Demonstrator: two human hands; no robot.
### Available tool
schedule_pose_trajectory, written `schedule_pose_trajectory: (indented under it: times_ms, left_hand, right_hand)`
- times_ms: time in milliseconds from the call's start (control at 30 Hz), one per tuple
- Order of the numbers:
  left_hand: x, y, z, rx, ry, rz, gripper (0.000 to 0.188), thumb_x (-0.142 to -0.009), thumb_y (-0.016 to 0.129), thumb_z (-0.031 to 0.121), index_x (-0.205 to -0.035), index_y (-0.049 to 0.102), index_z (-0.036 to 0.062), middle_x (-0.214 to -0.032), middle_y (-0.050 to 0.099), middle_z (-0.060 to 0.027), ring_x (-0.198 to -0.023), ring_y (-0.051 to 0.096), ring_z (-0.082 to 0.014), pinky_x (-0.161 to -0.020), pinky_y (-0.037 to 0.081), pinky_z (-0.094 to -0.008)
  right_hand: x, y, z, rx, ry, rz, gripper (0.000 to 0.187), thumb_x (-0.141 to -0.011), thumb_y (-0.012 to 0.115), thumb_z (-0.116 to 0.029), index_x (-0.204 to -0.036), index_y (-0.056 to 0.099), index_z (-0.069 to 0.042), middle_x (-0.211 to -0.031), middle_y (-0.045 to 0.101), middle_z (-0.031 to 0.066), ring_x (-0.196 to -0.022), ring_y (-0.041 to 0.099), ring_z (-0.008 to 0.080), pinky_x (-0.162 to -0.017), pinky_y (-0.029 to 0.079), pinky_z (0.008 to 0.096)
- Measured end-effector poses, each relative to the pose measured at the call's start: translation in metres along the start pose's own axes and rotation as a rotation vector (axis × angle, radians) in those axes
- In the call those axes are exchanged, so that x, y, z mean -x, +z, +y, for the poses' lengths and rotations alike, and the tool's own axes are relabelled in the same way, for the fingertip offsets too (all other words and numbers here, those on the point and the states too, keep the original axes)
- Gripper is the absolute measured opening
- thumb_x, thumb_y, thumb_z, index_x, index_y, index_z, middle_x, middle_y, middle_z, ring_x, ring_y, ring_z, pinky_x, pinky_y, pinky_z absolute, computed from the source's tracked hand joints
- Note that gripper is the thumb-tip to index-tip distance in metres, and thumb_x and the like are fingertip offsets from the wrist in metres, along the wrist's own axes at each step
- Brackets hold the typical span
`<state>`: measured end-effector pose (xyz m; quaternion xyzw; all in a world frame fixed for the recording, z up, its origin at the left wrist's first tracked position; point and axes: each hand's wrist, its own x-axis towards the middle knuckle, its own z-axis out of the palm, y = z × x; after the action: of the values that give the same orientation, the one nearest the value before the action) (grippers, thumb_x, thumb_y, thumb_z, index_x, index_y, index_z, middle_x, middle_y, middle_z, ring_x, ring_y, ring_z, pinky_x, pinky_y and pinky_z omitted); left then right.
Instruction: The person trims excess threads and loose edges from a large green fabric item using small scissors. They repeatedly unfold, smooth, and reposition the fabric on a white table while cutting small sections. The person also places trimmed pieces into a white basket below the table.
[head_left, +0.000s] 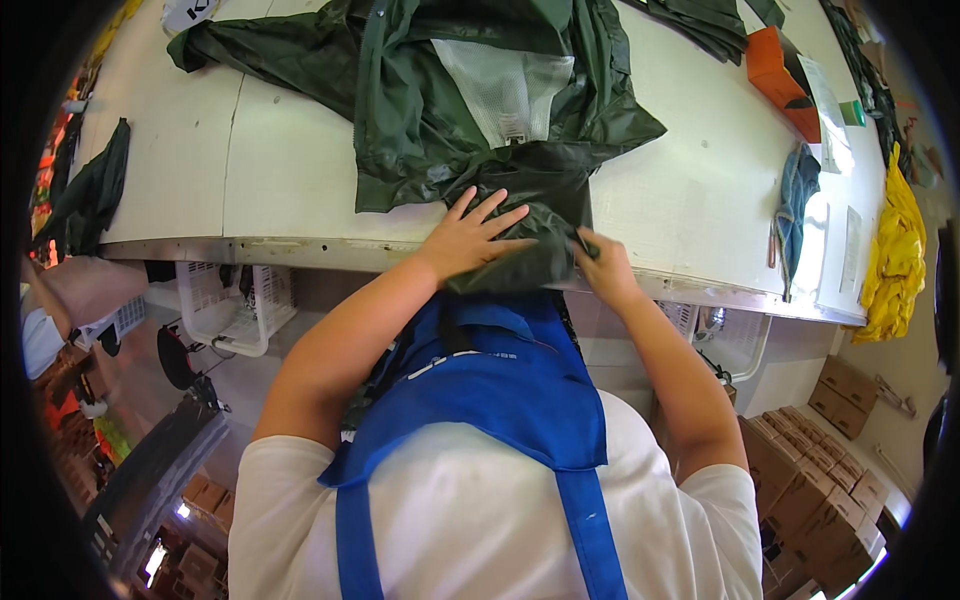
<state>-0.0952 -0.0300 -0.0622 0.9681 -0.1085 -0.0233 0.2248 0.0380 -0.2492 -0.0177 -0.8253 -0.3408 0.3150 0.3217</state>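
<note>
A dark green rain jacket [420, 130] lies spread on the white table, one sleeve [270, 50] stretched out to the left. White mesh lining [510, 85] shows in its middle. Part of the green fabric [540, 262] comes down over the table's near edge in front of me. My left hand [472, 240] rests on it with its fingers spread and pressed flat. At the right side of this fabric, my right hand [606, 265] pinches its edge; the fingertips are partly blurred and covered by the cloth.
The white table [290, 180] has a metal front edge [330, 252]. To the right are an orange box [783, 85], blue denim cloth [797, 205] and hanging yellow garments [888, 250]. White baskets [232, 315] sit below the table. A person [45, 320] is at the far left.
</note>
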Motion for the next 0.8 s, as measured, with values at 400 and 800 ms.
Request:
schedule_pose_trajectory:
  times_ms: [400,800]
  left_hand:
    - [-0.002,-0.016,0.075,-0.030,-0.182,0.155,0.046,-0.067,0.073,0.026,-0.104,0.062,0.0029,-0.098,0.057,-0.0074,-0.093,0.053,-0.0250,-0.077,0.042,-0.0364]
    - [-0.028,-0.020,0.035,0.414,-0.525,0.030,0.018,-0.082,0.059,0.010,-0.095,0.048,0.0021,-0.074,0.060,-0.0185,-0.075,0.060,-0.0383,-0.066,0.046,-0.0475]
  right_hand:
    - [-0.035,0.011,-0.009,0.078,0.198,0.234,0.045,-0.072,0.068,-0.013,-0.112,0.049,-0.007,-0.103,0.060,0.0234,-0.099,0.057,0.0414,-0.082,0.047,0.0454]
    - [-0.018,-0.006,-0.014,0.560,-0.537,0.098,0.039,-0.075,0.070,-0.027,-0.112,0.064,-0.017,-0.098,0.063,0.0050,-0.102,0.056,0.0228,-0.093,0.040,0.0390]
